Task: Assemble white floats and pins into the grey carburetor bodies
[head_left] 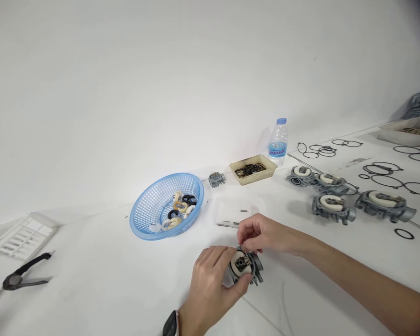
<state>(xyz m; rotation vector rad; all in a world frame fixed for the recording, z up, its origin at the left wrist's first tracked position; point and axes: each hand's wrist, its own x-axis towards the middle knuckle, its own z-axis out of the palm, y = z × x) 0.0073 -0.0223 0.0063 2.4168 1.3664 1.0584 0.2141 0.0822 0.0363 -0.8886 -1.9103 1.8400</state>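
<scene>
My left hand [210, 284] is wrapped round a grey metal carburetor body [247, 268] with a white float on top, holding it just above the white table. My right hand [261, 235] pinches at the top of that part with thumb and fingertips; whatever small piece sits between them is too small to make out. A clear plastic tray [236, 212] with a few thin metal pins lies just beyond my hands.
A blue mesh basket [150, 205] holds several white and black floats. A beige tray [254, 169] holds black O-rings, beside a water bottle [278, 141]. Several assembled carburetors [331, 205] and loose O-rings [385, 170] lie right. Black tool [24, 275] at left.
</scene>
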